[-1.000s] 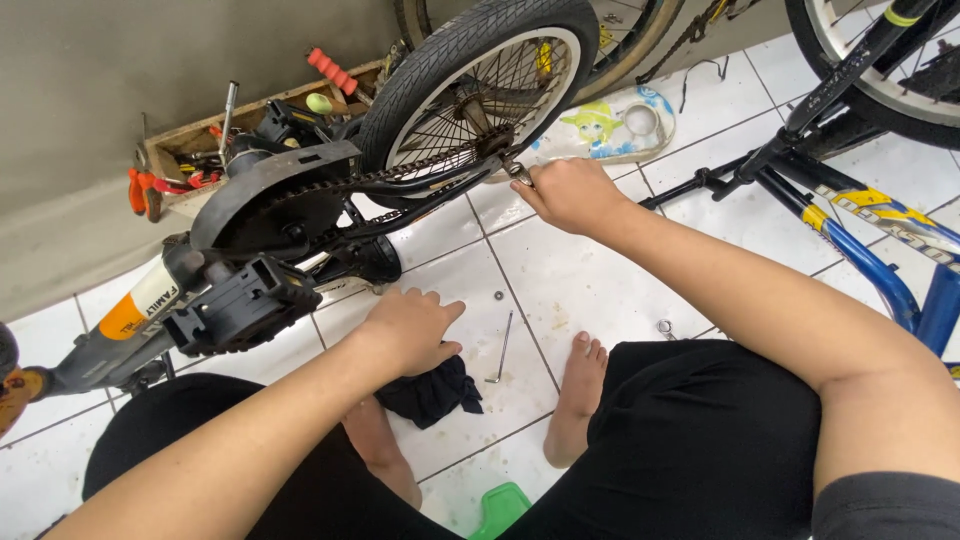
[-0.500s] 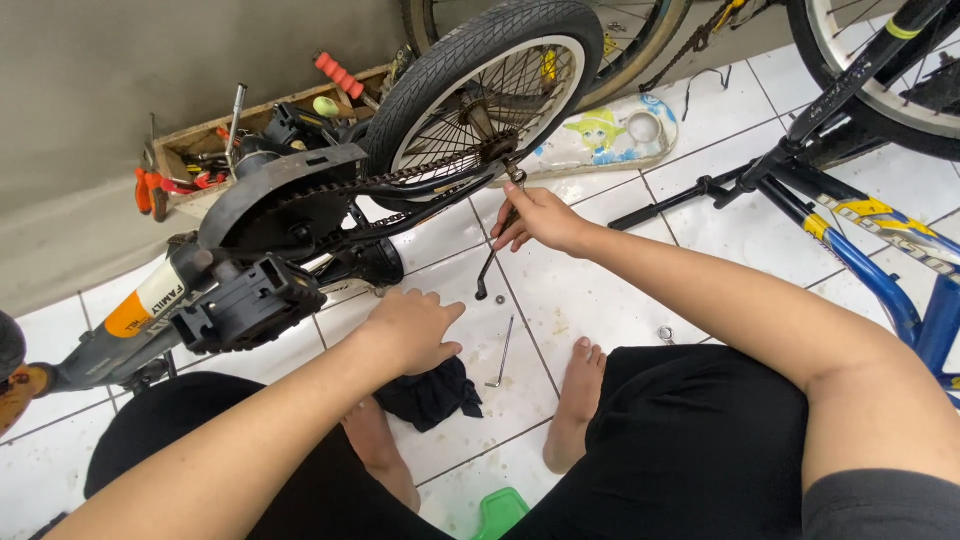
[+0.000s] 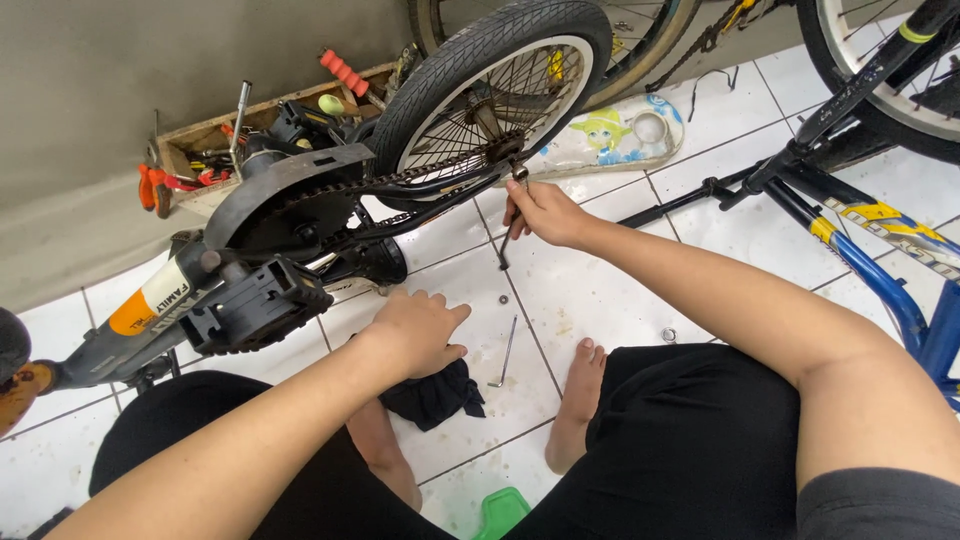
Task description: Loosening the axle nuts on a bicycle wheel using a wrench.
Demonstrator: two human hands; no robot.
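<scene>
Sitting on the white tiled floor (image 3: 760,240) with my bare feet out in front, I have my right hand (image 3: 545,212) closed around a thin dark wrench (image 3: 508,235), its upper end set against the hub of the small bike wheel (image 3: 495,95) and its lower end hanging toward the tiles. My left hand (image 3: 420,330) lies flat with the fingers loosely spread, holding nothing, its palm on the floor at the edge of a dark rag (image 3: 435,395) just in front of my left foot. An L-shaped key (image 3: 505,352) lies on the tiles between my hands, near a small washer (image 3: 503,299). The bike lies tipped over, its chain guard (image 3: 285,195) and black pedal (image 3: 255,305) close to my left wrist. A wooden box of tools (image 3: 215,140) stands against the wall, and a blue bike frame (image 3: 880,250) is to my right.
</scene>
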